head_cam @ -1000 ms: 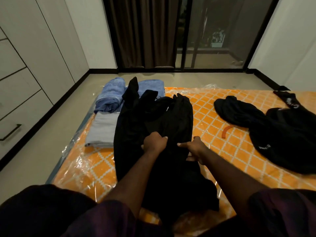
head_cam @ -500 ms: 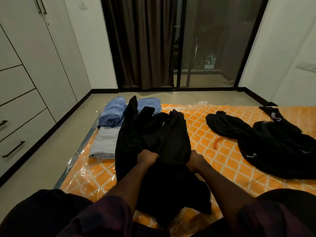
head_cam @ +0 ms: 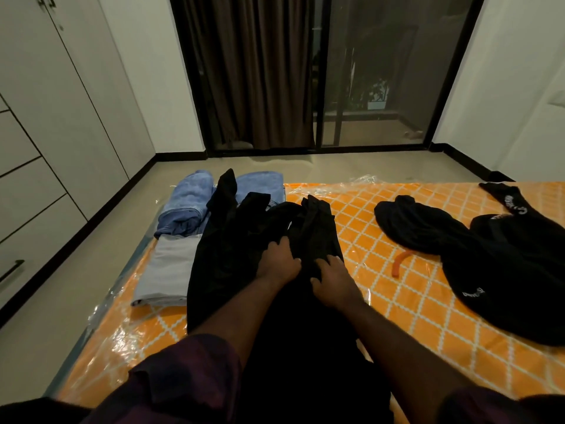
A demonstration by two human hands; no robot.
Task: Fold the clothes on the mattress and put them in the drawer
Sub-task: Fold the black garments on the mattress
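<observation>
- Gripping the black garment (head_cam: 263, 246) mid-fold, the left hand (head_cam: 279, 264) has its fingers (head_cam: 282, 242) curled into the cloth, and the right hand (head_cam: 331, 281) sits just beside it with fingers (head_cam: 331, 260) bent down onto the same fabric; whether they pinch it or only press it, I cannot tell.
- That garment lies lengthwise along the mattress (head_cam: 382, 270), bunched at its far end and not yet squared up, so I judge this fold only partly done.
- Just to the left, looking finished: a folded grey piece (head_cam: 166, 270) lies flat, and folded blue jeans (head_cam: 186, 203) sit beyond it at the mattress corner, touching the black cloth's edge.
- Off to the right and well apart, a black heap (head_cam: 489, 270) with white lettering sprawls unfolded, so that is clearly left to do; an orange strap (head_cam: 399, 264) pokes out at its near edge.
- Over at the left wall, the drawers (head_cam: 27, 209) all look closed, handles showing, and what they hold cannot be seen.
- By my reckoning nothing visible has gone in: stowing is all ahead.
</observation>
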